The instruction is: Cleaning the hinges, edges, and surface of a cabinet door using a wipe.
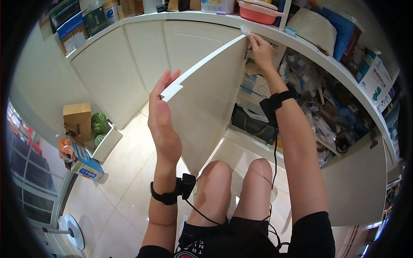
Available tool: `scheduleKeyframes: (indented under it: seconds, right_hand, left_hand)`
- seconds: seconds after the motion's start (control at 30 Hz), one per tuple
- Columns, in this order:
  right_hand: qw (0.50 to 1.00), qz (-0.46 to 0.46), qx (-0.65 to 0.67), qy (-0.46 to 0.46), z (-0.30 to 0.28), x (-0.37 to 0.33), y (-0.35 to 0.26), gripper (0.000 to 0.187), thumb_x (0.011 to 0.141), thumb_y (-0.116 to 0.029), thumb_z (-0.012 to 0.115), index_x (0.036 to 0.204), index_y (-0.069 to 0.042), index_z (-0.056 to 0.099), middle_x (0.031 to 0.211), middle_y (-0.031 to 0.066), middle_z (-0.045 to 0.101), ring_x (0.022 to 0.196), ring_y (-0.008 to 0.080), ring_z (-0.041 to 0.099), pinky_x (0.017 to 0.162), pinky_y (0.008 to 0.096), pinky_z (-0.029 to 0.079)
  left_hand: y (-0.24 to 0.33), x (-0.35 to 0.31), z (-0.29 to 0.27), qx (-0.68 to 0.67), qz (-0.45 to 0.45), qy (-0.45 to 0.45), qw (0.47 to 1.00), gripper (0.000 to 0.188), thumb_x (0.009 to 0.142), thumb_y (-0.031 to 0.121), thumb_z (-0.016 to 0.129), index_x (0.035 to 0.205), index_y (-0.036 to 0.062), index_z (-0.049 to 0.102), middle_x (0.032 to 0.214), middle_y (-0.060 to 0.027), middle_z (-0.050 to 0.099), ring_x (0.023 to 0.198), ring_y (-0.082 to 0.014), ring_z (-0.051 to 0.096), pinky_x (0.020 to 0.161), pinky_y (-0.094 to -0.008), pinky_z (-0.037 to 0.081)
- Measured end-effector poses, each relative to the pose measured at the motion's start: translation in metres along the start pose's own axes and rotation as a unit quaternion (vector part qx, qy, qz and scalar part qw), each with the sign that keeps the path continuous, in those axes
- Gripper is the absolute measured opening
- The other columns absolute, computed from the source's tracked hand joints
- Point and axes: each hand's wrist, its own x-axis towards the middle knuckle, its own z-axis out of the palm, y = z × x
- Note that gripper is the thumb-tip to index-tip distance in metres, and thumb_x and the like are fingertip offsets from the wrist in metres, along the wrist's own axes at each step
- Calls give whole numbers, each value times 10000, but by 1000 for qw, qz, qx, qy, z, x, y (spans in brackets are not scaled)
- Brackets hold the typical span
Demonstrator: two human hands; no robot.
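Observation:
A white cabinet door (202, 81) stands swung out in front of me. My left hand (165, 124) grips its free edge, with the thumb on the near side and the fingers round the far side. At the hinge end of the door's top edge, my right hand (261, 50) pinches a small crumpled white tissue (245, 30) just under the counter. Behind the door, the open cabinet (258, 88) holds boxes, plastic bags and a dark green case (254, 124). Part of the tissue is hidden by my fingers.
A white counter (327, 53) curves above the cabinet, bearing a pink pot (258, 13), boxes and a blue cushion-like item (340, 32). Another door (352, 185) hangs open at right. Watermelons (99, 123), a brown bag (77, 121) and a blue box (88, 161) stand at left.

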Motion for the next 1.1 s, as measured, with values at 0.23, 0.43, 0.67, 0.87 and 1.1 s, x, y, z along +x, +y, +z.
scheduleKeyframes:
  seconds: [0.23,0.43,0.67,0.87,1.1]
  right_hand:
    - [989,-53,136,-3,16,-76,-69,301,891,-195,522,1180,-136,584,1153,156,577,1074,252,567,871,292,442]
    - [960,-175,214,-45,36,-168,-129,488,761,44,503,1221,-109,554,1306,114,481,1283,317,362,987,360,382]
    - [967,-164,137,-136,48,-246,-104,418,716,62,502,1105,-65,587,1283,94,503,1265,334,376,964,390,409]
    - [960,-199,53,-191,41,-263,-94,359,749,-1,511,1095,-75,572,1294,92,487,1272,305,367,1003,496,340]
    - [952,-243,42,-180,29,-234,-107,354,756,-36,550,1106,-87,566,1242,58,536,1210,294,447,961,463,400]
  left_hand:
    - [-9,5,-8,-38,22,-13,999,562,948,406,291,1252,-51,414,1265,-178,481,1175,-228,424,1004,-325,302]
    - [-22,16,-14,-52,20,-23,998,537,954,400,292,1237,-36,430,1254,-158,495,1159,-220,438,1001,-319,307]
    - [-24,21,-20,-55,21,-32,998,541,948,429,296,1209,-20,448,1248,-164,499,1151,-222,451,979,-325,340]
    - [-23,20,-22,-31,5,-40,999,536,950,428,219,1208,16,446,1290,-158,477,1192,-238,437,1009,-342,332]
    - [-18,19,-21,-32,3,-30,999,540,945,431,221,1196,11,452,1279,-155,483,1176,-247,449,1006,-335,331]
